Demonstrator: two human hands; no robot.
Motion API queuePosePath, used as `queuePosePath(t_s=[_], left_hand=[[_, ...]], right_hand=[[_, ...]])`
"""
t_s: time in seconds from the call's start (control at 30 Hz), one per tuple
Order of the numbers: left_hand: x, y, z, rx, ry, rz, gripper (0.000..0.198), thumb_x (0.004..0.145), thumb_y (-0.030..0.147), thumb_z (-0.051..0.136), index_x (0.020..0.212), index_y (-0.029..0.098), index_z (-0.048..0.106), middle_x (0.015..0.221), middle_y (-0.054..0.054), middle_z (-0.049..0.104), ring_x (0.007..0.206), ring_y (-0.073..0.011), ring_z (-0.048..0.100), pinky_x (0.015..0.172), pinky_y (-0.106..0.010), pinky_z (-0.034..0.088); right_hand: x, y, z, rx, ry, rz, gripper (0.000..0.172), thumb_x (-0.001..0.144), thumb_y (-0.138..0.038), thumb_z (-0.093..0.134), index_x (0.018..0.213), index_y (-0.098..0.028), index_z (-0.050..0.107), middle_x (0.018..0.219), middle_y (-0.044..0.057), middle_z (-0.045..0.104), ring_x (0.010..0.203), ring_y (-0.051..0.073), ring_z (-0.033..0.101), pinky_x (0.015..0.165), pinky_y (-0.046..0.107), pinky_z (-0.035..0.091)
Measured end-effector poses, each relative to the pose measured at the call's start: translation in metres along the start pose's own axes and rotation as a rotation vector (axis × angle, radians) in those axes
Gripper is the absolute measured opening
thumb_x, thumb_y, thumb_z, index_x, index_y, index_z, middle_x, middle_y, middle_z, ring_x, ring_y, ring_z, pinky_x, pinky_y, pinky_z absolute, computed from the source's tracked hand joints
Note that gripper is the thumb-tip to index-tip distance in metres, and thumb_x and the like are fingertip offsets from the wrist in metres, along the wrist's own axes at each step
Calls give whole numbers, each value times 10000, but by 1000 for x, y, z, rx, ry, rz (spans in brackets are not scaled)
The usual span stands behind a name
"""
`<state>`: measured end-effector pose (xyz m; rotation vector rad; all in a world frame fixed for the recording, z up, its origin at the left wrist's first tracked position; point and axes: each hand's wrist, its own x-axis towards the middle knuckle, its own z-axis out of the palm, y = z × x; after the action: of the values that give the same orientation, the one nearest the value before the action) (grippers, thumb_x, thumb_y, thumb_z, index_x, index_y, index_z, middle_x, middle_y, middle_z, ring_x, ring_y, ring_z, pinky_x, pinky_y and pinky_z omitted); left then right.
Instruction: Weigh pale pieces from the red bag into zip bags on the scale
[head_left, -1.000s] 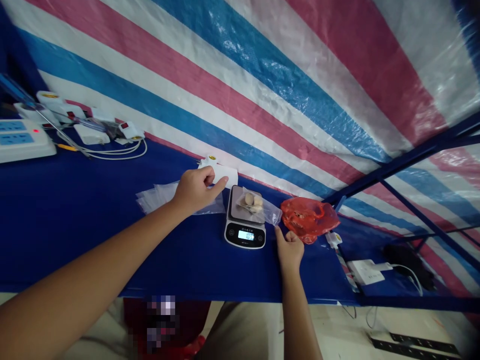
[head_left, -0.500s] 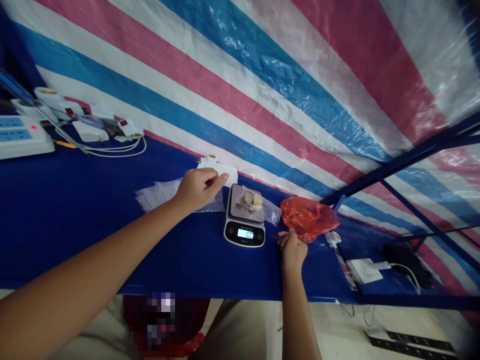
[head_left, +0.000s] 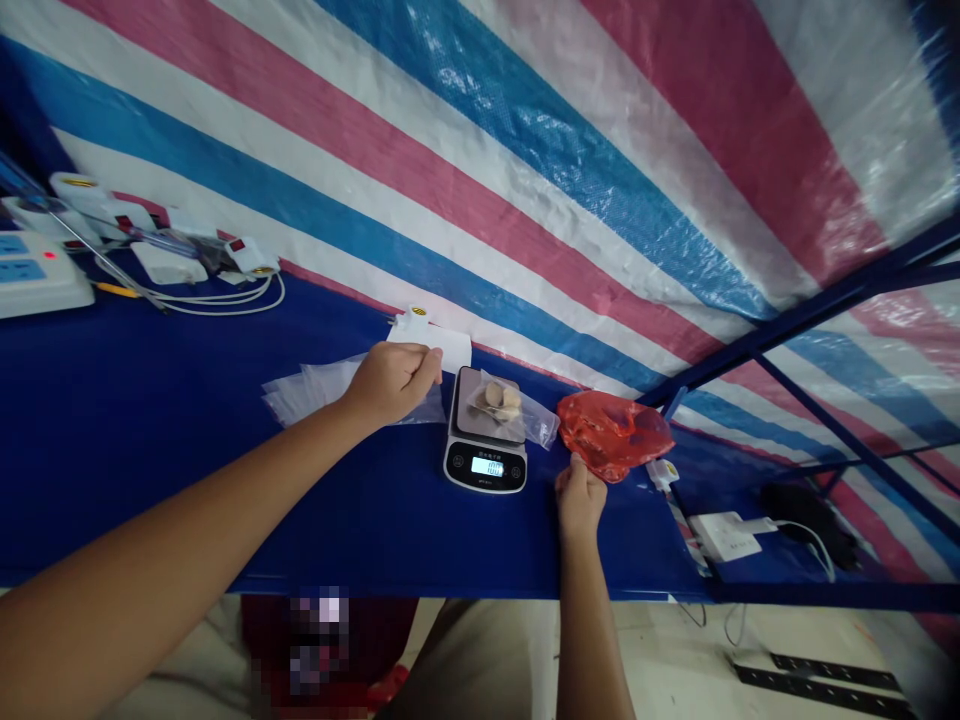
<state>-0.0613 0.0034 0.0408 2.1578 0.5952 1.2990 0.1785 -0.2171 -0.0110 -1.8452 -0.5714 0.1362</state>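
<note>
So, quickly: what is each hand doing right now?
Left hand: curled shut, resting on the clear bags; grip cannot be told.
Right hand: curled shut, touching the red bag at its edge; grip cannot be told.

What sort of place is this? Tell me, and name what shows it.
Likely a makeshift weighing and bagging bench: a digital scale bearing a small clear bag, spare clear bags under the left hand, and a striped tarp behind.

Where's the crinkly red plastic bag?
In the head view, the crinkly red plastic bag lies on the blue table, right of the digital scale, just beyond the right hand.
</note>
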Motion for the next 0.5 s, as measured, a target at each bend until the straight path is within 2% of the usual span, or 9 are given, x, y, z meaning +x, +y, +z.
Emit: queuePosePath(t_s=[0.1, 0.17, 0.23, 0.3, 0.33, 0.4, 0.5], left_hand=[[0, 0, 0, 48, -29, 29, 482, 997, 348, 408, 593, 182, 613, 676, -35, 679, 652, -138, 637, 664, -281, 465], [0, 2, 0, 105, -68, 47, 470, 994, 356, 406, 598, 182, 590, 704, -40, 675, 656, -136, 614, 652, -282, 444], [0, 3, -1, 182, -107, 52, 464, 992, 361, 399, 595, 183, 559, 680, -34, 642, 637, -134, 576, 619, -285, 404], [0, 3, 0, 268, -152, 54, 470, 991, 365, 390, 579, 184, 526, 640, -27, 599, 606, -134, 534, 584, -295, 355], [1, 2, 0, 306, -181, 55, 470, 991, 364, 386, 579, 183, 525, 636, -28, 589, 604, -137, 526, 575, -300, 338], [1, 1, 1, 361, -261, 66, 452, 989, 357, 386, 612, 180, 562, 672, -42, 610, 656, -156, 557, 582, -305, 337], [1, -4, 4, 431, -411, 57, 401, 976, 352, 413, 695, 175, 637, 770, -79, 665, 790, -208, 624, 618, -314, 379]], right_hand=[[3, -10, 6, 149, 25, -72, 417, 858, -584, 560, 683, -206, 543, 551, -4, 590, 483, 141, 530, 493, 261, 425], [13, -24, 13, 176, -13, -115, 393, 828, -576, 618, 910, -193, 587, 699, 19, 685, 605, 173, 628, 591, 288, 501], [29, -44, 24, 117, -143, -143, 459, 784, -548, 676, 1041, -178, 591, 757, 42, 713, 663, 202, 663, 625, 315, 522], [48, -72, 35, 33, -311, -191, 426, 766, -495, 683, 1024, -166, 601, 722, 51, 705, 639, 216, 660, 619, 333, 518], [56, -88, 41, -24, -332, -254, 358, 779, -463, 652, 979, -169, 608, 708, 51, 700, 639, 219, 659, 621, 335, 511], [67, -124, 51, -215, -330, -490, 234, 830, -368, 587, 967, -183, 627, 797, 58, 726, 718, 218, 678, 680, 335, 501], [70, -177, 66, -521, -430, -836, 204, 861, -237, 529, 1025, -193, 640, 830, 41, 734, 736, 208, 674, 731, 338, 479]])
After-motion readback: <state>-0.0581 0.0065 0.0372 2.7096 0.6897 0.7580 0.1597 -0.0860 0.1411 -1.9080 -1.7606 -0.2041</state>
